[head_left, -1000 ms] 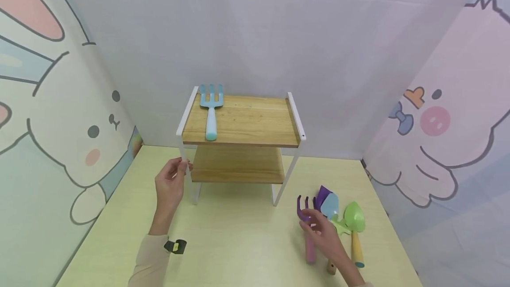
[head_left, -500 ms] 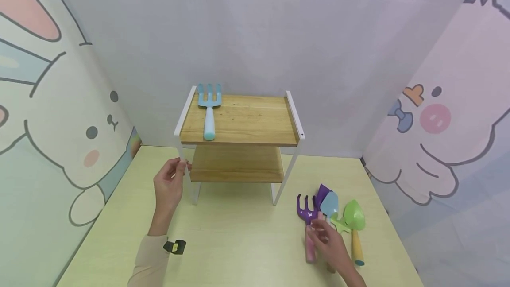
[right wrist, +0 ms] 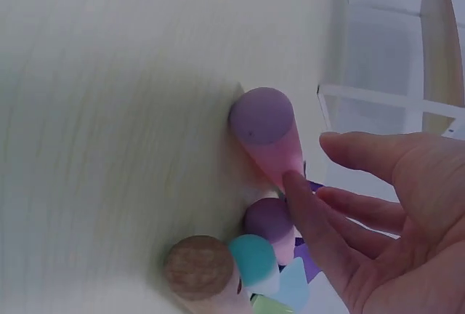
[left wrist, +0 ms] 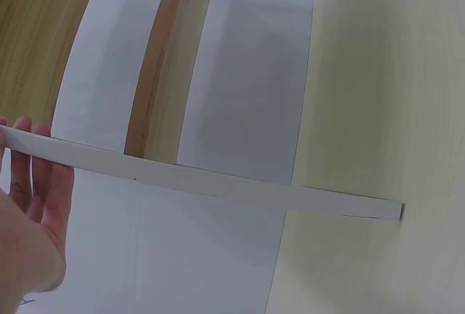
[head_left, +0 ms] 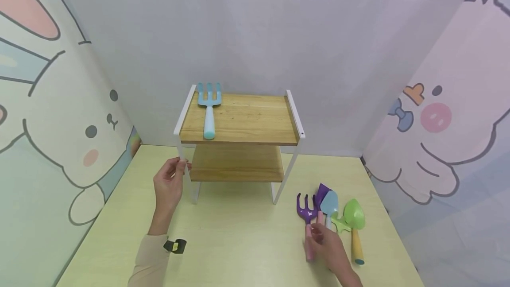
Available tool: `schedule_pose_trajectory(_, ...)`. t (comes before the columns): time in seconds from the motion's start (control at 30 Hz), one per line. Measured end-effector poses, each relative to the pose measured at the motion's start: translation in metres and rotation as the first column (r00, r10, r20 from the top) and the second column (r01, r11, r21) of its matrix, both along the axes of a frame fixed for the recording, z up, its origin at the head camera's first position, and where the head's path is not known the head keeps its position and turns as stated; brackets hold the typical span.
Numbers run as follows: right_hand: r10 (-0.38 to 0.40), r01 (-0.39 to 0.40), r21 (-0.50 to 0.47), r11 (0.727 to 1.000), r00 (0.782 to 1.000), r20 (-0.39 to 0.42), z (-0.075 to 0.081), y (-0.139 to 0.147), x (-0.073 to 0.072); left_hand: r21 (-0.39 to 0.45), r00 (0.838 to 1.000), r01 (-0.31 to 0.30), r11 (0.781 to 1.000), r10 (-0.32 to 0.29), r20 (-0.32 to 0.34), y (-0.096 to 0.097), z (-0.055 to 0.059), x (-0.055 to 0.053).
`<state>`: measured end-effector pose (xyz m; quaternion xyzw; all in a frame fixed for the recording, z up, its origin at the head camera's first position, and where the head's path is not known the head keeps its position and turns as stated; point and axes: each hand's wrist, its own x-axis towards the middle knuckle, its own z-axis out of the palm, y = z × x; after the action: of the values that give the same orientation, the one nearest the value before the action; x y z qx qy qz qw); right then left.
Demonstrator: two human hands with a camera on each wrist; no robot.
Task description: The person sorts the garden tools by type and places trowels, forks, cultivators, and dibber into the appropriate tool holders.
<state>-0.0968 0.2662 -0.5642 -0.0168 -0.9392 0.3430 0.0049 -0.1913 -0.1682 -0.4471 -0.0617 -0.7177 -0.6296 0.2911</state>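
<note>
My left hand (head_left: pixel 169 185) grips the front left white leg (left wrist: pixel 211 183) of a two-tier wooden shelf (head_left: pixel 255 118), fingers behind it. On the top board lies a light blue hand fork (head_left: pixel 209 114). At the right, my right hand (head_left: pixel 328 247) is at the pink handle (right wrist: pixel 269 129) of a purple hand fork (head_left: pixel 307 214). One fingertip is right at the handle's side, and the thumb stands apart from it. Beside it lie a purple trowel (head_left: pixel 322 194) with a pink handle, partly covered by the hand, and a light blue trowel (head_left: pixel 330 203).
Further right lie a green trowel (head_left: pixel 354 215) with a yellow handle and a light green tool (head_left: pixel 340 224). A brown handle end (right wrist: pixel 200 267) shows in the right wrist view. Fabric walls with cartoon animals enclose the pale table (head_left: pixel 239 242).
My right hand has moved back from the purple fork's head, down along to its pink handle. The left hand stays on the shelf leg.
</note>
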Motion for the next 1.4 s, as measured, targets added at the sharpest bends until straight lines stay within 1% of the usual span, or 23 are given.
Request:
schedule_pose_trajectory(0.1,0.035,-0.035,0.087,0.996,0.999,0.0,0.003,-0.004,-0.002,-0.001,1.0,-0.003,1.0,0.003,0.005,0.001,0.001,0.0)
schedule_pose_trajectory(0.2,0.059,-0.062,0.132,0.989,0.998,0.021,0.003,-0.008,-0.004,0.002,1.0,-0.007,1.0,0.007,0.002,0.0,0.001,0.001)
schedule_pose_trajectory(0.37,0.009,-0.022,0.127,0.992,0.995,0.1,-0.003,-0.009,-0.004,0.012,1.0,0.0,1.0,0.0,-0.005,0.0,0.0,0.0)
schedule_pose_trajectory(0.47,-0.019,0.005,0.105,0.994,0.992,0.128,-0.003,-0.009,-0.004,0.014,1.0,0.006,1.0,-0.006,-0.008,0.0,-0.001,0.0)
schedule_pose_trajectory(0.7,-0.038,0.037,0.008,0.999,0.987,0.158,-0.004,-0.006,-0.007,0.016,1.0,0.002,1.0,-0.002,-0.003,0.0,-0.002,0.0)
schedule_pose_trajectory(0.77,-0.045,0.05,-0.026,0.998,0.983,0.179,-0.004,-0.005,-0.007,0.01,1.0,-0.001,1.0,0.001,-0.001,0.0,-0.002,0.001)
schedule_pose_trajectory(0.9,-0.043,0.065,-0.095,0.993,0.976,0.214,-0.002,-0.004,-0.008,0.0,1.0,-0.002,1.0,0.002,0.006,0.0,-0.001,0.001)
schedule_pose_trajectory(1.0,-0.028,0.071,-0.173,0.982,0.971,0.238,-0.001,-0.003,-0.008,-0.005,1.0,-0.003,1.0,0.003,0.007,0.001,-0.001,0.001)
schedule_pose_trajectory(1.1,0.005,0.075,-0.287,0.955,0.963,0.27,-0.002,-0.002,-0.008,-0.011,1.0,-0.007,1.0,0.007,0.005,0.001,-0.001,0.001)
schedule_pose_trajectory(1.17,0.031,0.081,-0.364,0.928,0.956,0.29,-0.003,-0.001,-0.007,-0.016,1.0,-0.011,1.0,0.011,0.004,0.001,-0.001,0.001)
schedule_pose_trajectory(1.27,0.07,0.077,-0.445,0.892,0.95,0.305,-0.006,0.0,-0.007,-0.018,1.0,-0.017,1.0,0.017,-0.001,0.001,-0.002,0.001)
schedule_pose_trajectory(1.37,0.081,0.068,-0.472,0.879,0.954,0.289,-0.008,0.001,-0.007,-0.016,1.0,-0.014,1.0,0.014,-0.005,0.001,-0.003,0.001)
schedule_pose_trajectory(1.4,0.082,0.065,-0.474,0.878,0.956,0.282,-0.009,0.001,-0.008,-0.013,1.0,-0.01,1.0,0.01,-0.007,0.001,-0.003,0.001)
